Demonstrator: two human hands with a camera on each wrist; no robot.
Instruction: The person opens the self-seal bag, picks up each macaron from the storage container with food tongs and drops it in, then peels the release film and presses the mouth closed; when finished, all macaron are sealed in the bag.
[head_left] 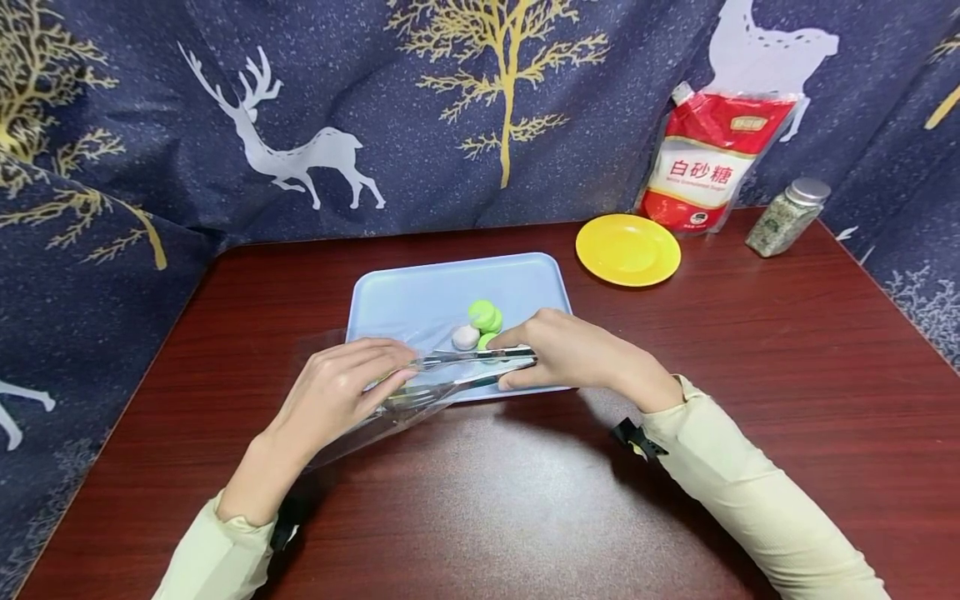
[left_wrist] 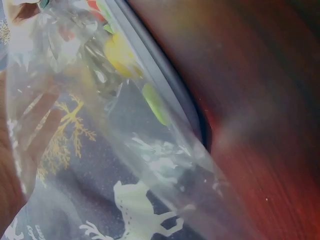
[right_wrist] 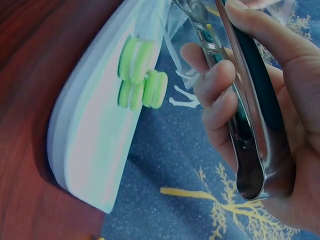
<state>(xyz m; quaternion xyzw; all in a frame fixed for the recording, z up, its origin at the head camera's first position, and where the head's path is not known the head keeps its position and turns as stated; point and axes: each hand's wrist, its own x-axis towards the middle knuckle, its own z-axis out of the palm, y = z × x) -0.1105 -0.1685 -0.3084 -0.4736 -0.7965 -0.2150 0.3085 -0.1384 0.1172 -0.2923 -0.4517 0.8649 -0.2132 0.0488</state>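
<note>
My right hand (head_left: 577, 354) grips a pair of metal tongs (right_wrist: 257, 120) with dark green handle pads. The tongs point left, and their front end reaches into a clear plastic bag (left_wrist: 165, 165). My left hand (head_left: 348, 379) pinches that bag near its mouth, at the tray's front left. Beyond the tongs, green macarons (right_wrist: 136, 60) are grouped on the light blue tray (head_left: 450, 279), beside a whitish macaron (head_left: 465, 337). Through the film in the left wrist view show a yellow piece (left_wrist: 120, 55) and a green piece (left_wrist: 156, 104). Glare on the plastic partly hides the tong tips.
A yellow plate (head_left: 628, 250) lies behind the tray to the right. Farther back stand a red and white sugar pouch (head_left: 697, 162) and a glass jar (head_left: 787, 218) with a metal lid. A dark blue patterned cloth (head_left: 300, 92) hangs behind the brown table (head_left: 750, 333).
</note>
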